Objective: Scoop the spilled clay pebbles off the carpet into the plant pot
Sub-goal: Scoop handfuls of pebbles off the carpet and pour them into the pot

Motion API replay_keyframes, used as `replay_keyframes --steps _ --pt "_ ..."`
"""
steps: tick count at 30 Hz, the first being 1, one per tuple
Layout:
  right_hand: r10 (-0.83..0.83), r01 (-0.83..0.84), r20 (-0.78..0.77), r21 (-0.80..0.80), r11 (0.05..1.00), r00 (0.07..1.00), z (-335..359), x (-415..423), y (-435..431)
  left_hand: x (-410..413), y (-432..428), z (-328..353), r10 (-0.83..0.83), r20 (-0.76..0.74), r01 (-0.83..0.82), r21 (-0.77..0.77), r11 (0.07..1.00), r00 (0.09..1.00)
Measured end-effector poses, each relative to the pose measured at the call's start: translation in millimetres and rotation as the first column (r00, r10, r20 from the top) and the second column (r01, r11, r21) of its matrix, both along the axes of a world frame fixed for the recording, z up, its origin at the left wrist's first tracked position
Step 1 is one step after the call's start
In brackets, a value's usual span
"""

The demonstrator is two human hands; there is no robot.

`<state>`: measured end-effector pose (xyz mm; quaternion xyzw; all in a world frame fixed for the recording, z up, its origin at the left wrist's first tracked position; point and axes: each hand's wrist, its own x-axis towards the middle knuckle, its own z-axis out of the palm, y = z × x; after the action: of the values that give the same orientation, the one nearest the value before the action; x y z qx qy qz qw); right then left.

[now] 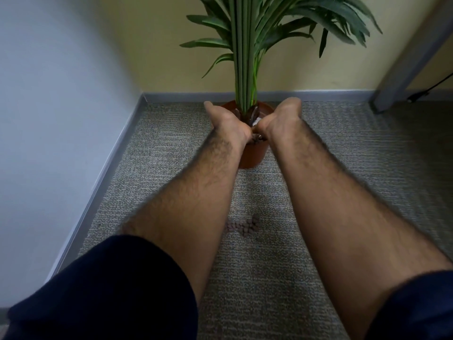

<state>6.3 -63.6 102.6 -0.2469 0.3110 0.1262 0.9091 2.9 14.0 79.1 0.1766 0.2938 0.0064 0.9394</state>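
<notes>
A terracotta plant pot with a tall green palm stands on the grey carpet near the back wall. My left hand and my right hand are pressed heel to heel right over the pot, cupped and tilted away from me, thumbs up. Brown clay pebbles show in the gap between the two wrists, at the pot's near rim. My fingers are hidden behind my palms. A small patch of spilled clay pebbles lies on the carpet between my forearms, well short of the pot.
The pot sits close to a grey skirting board and a yellow wall; a pale wall runs along the left. A grey table leg and a black cable are at the back right. Palm fronds spread overhead.
</notes>
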Motion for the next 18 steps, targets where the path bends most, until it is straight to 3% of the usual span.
replay_keyframes --steps 2,4,5,7,9,12,14,16,18 --pt "-0.069 0.069 0.025 0.012 0.998 0.997 -3 -3 -7 -13 8 1 -0.071 0.061 0.064 0.107 0.992 0.996" --pt "-0.039 0.053 0.106 -0.131 0.990 0.994 -14 -17 -15 -38 20 -6 -0.124 0.121 0.078 0.331 0.940 0.985" --pt "-0.027 0.060 0.136 -0.244 0.968 0.990 -23 -27 -18 -54 29 -15 -0.153 0.138 0.068 0.485 0.872 0.979" --pt "-0.053 0.141 0.210 -0.434 0.890 0.976 -50 -52 -20 -95 50 -44 -0.167 0.098 0.026 0.786 0.617 0.981" --pt "-0.017 0.189 0.277 -0.607 0.772 0.961 -80 -78 -18 -143 77 -80 -0.077 0.031 -0.008 0.962 0.274 0.997" --pt "0.202 0.110 0.226 -0.880 0.463 0.953 -136 -122 -15 -209 119 -147 0.181 -0.049 0.070 0.992 -0.109 0.982" --pt "0.304 0.070 0.125 -0.980 0.186 0.945 -174 -149 -17 -236 136 -186 0.364 -0.224 0.327 0.911 -0.252 0.904" --pt "0.385 0.022 -0.023 -0.993 -0.113 0.923 -204 -167 -21 -249 142 -206 0.477 -0.405 0.552 0.804 -0.219 0.780" --pt "0.448 -0.046 -0.222 -0.928 -0.371 0.866 -223 -181 -20 -253 140 -214 0.445 -0.485 0.615 0.759 -0.214 0.753"
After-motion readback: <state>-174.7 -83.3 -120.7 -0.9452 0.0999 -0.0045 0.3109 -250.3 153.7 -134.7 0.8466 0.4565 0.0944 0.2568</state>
